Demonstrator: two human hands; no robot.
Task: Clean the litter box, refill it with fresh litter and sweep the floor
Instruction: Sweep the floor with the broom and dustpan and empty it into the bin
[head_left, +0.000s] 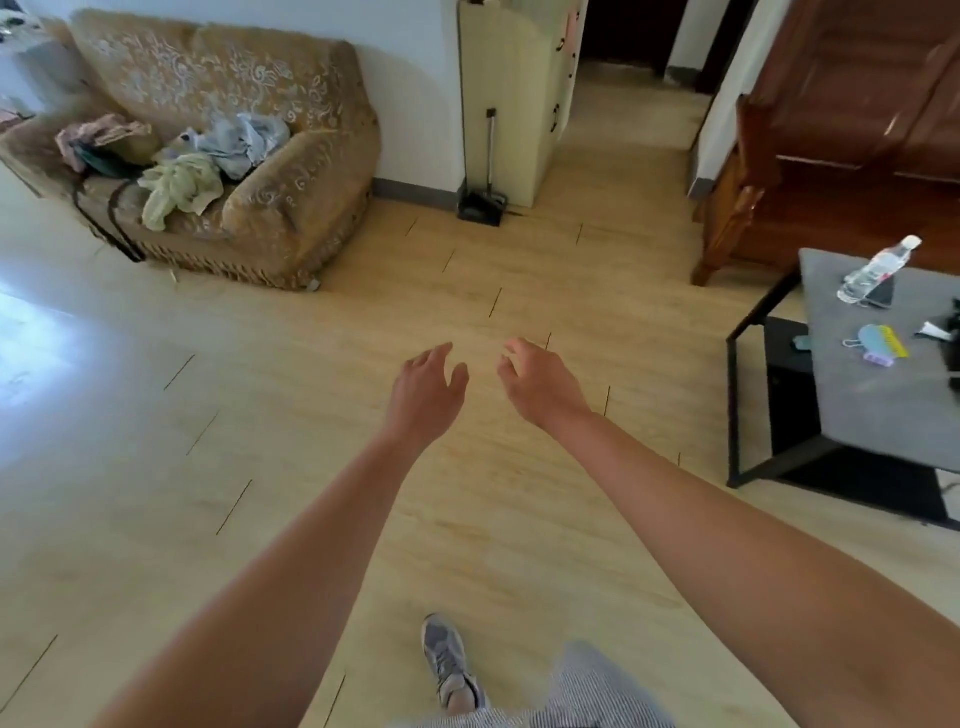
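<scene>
My left hand (428, 387), right hand (540, 384): loosely open, empty | black long-handled plastic dustpan (482, 205): light, stiff (my guess) | grip mid-handle

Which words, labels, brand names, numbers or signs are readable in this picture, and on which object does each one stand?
No text can be read in this view.
Label of the water bottle lying on the grey table: too blurred to read.
Dark marks on the yellow strip on the same table: too small to read.
</scene>
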